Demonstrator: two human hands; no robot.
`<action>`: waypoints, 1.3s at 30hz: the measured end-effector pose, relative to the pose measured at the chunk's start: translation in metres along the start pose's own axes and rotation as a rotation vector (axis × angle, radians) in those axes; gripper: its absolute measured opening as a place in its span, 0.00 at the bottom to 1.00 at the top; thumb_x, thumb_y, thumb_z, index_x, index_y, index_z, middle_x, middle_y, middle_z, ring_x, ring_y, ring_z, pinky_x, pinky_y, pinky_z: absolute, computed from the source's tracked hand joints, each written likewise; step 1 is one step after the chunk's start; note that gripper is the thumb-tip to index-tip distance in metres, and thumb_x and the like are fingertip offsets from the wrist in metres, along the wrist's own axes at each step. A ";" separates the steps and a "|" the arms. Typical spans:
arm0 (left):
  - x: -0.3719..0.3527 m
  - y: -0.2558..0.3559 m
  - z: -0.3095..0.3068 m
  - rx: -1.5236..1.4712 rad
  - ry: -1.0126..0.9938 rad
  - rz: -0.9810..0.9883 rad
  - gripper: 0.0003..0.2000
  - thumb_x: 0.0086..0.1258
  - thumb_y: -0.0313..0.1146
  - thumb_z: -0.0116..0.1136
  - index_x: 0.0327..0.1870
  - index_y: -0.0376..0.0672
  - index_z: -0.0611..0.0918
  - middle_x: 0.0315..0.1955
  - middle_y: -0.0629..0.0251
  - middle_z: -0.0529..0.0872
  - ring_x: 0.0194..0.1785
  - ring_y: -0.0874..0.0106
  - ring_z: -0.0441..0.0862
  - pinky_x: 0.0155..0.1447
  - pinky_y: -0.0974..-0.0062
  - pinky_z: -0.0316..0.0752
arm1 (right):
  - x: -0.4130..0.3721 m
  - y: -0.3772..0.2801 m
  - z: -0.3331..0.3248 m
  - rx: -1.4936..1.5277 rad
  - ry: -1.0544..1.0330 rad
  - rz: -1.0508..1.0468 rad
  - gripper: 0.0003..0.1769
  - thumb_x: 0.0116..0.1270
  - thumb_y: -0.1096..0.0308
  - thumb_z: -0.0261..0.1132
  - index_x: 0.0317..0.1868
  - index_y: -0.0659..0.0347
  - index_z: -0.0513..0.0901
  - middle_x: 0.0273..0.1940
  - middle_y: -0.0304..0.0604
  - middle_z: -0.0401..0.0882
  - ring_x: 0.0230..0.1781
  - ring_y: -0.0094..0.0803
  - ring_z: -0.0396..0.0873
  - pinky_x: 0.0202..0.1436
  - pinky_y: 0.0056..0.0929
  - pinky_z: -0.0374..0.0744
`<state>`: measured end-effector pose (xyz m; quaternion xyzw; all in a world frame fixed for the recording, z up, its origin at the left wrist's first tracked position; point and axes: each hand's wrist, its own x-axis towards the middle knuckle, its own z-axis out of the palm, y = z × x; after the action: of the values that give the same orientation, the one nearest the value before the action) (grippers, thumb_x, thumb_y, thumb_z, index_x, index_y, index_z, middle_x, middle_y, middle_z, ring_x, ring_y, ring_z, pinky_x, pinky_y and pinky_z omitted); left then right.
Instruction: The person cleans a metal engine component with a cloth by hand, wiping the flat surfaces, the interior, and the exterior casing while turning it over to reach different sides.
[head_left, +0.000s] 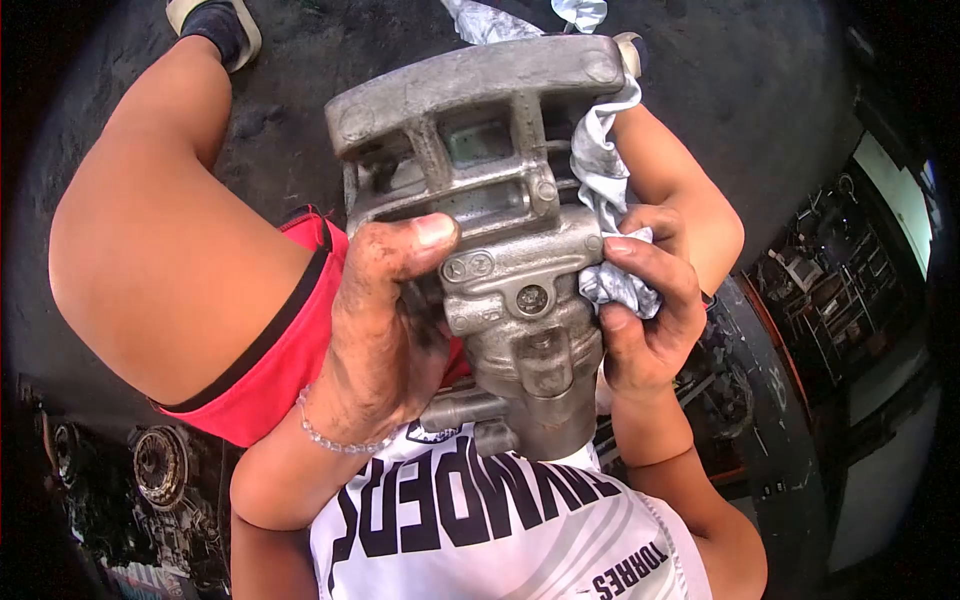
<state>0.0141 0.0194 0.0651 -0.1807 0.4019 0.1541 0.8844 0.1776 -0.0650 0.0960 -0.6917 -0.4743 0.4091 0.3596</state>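
Note:
A grey cast-metal housing (510,225), with a wide slotted flange at the top and a narrower tubular end below, is held up in front of my chest. My left hand (390,280) grips its left side, the thumb lying on the front face and the other fingers hidden behind. A soiled white rag (605,170) hangs along the right side of the part. My right hand (655,300) pinches the lower bunch of that rag against the metal, its thumb and fingers closed on the cloth.
Dark floor (290,130) spreads beyond my bent legs. More light cloth (490,20) lies at the top edge. Greasy machine parts (165,475) stand at the lower left. Tools and metal pieces (825,265) sit to the right, near a dark bench edge (775,390).

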 end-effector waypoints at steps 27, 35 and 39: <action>0.001 -0.002 0.008 -0.016 0.087 0.076 0.21 0.59 0.38 0.53 0.50 0.33 0.74 0.42 0.58 0.81 0.44 0.69 0.80 0.50 0.69 0.75 | 0.009 0.002 -0.006 -0.033 -0.044 -0.007 0.19 0.48 0.75 0.63 0.44 0.62 0.78 0.41 0.49 0.74 0.41 0.39 0.71 0.45 0.33 0.70; 0.006 -0.004 -0.002 0.110 0.101 0.147 0.27 0.54 0.35 0.57 0.55 0.34 0.66 0.43 0.55 0.78 0.46 0.67 0.79 0.53 0.68 0.73 | 0.032 -0.025 -0.018 -0.398 -0.414 -0.018 0.20 0.43 0.76 0.64 0.41 0.55 0.81 0.41 0.48 0.71 0.39 0.39 0.74 0.39 0.30 0.74; -0.001 -0.007 -0.003 0.163 0.122 0.124 0.29 0.54 0.36 0.57 0.57 0.35 0.62 0.45 0.54 0.77 0.47 0.67 0.78 0.54 0.68 0.72 | 0.039 -0.038 -0.019 -0.493 -0.527 -0.042 0.21 0.41 0.77 0.65 0.40 0.51 0.82 0.41 0.48 0.70 0.37 0.40 0.75 0.36 0.29 0.76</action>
<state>0.0147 0.0124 0.0653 -0.0917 0.4767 0.1641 0.8587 0.1897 -0.0195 0.1284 -0.6184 -0.6491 0.4394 0.0556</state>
